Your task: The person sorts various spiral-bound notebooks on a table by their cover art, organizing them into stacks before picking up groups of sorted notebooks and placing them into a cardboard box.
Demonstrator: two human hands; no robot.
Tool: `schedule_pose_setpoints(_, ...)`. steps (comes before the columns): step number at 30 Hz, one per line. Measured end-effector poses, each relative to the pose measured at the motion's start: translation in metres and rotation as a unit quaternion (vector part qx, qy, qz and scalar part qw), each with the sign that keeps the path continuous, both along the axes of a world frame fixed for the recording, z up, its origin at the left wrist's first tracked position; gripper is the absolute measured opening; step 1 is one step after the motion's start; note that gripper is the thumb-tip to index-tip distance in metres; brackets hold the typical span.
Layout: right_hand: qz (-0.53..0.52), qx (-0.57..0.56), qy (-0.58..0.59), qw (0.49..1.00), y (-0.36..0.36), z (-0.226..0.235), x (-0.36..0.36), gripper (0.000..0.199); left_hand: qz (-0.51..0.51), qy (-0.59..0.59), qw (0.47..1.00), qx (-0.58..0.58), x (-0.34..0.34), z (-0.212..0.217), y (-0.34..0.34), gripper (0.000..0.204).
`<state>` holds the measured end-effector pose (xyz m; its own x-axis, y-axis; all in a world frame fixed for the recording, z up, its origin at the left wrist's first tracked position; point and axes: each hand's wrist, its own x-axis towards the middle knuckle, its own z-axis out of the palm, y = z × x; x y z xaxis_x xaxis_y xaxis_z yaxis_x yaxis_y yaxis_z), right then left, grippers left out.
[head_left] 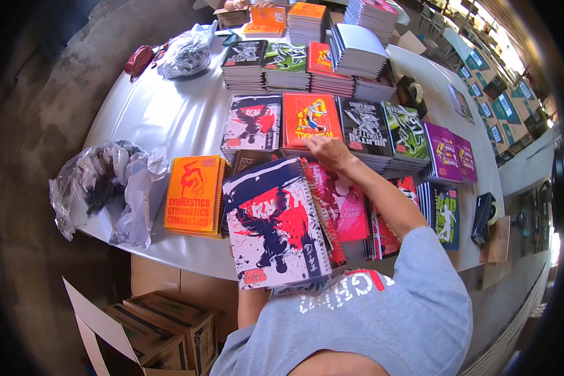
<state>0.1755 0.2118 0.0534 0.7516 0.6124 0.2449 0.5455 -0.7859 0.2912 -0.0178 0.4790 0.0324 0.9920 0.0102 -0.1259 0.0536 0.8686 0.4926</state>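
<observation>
spiral notebooks sorted by cover design into stacks on white table (pixel 169 119), so matching covers sit together. left hand hidden beneath black, white and red notebook (pixel 274 222), propping it tilted near chest; grip cannot tell. right hand (pixel 329 152) reaches forward, arm extended, fingers spread flat on orange notebook stack (pixel 311 119).

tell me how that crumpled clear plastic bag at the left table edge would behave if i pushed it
The crumpled plastic bag looks thin and limp, so it would likely crush and slide rather than move as one piece. It overhangs the white table edge, so a push could drop it.
</observation>
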Motion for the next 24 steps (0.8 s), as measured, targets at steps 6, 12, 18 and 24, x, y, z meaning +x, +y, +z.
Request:
schedule_pose_setpoints(6, -0.042, 0.602, -0.014, 0.798, -0.004, 0.129, -0.034, 0.023, -0.015, -0.027, 1.000, 0.001, 0.007, 0.015, 0.000, 0.084)
schedule_pose_setpoints(12, 0.374, 0.525, 0.383, 0.662, -0.017, 0.107, -0.060, 0.016, -0.054, -0.036, 0.998, -0.011, 0.011, 0.016, -0.034, 0.088)
schedule_pose_setpoints(18, -0.021, 0.320, 0.227, 0.920, -0.104, 0.059, -0.048, 0.054, -0.082, -0.024, 0.996, -0.019, -0.008, 0.008, -0.072, 0.092)
schedule_pose_setpoints(24, -0.026, 0.435, 0.067, 0.898, -0.151, 0.013, -0.065, 0.037, -0.095, -0.036, 0.995, -0.005, -0.013, 0.019, -0.091, 0.096)
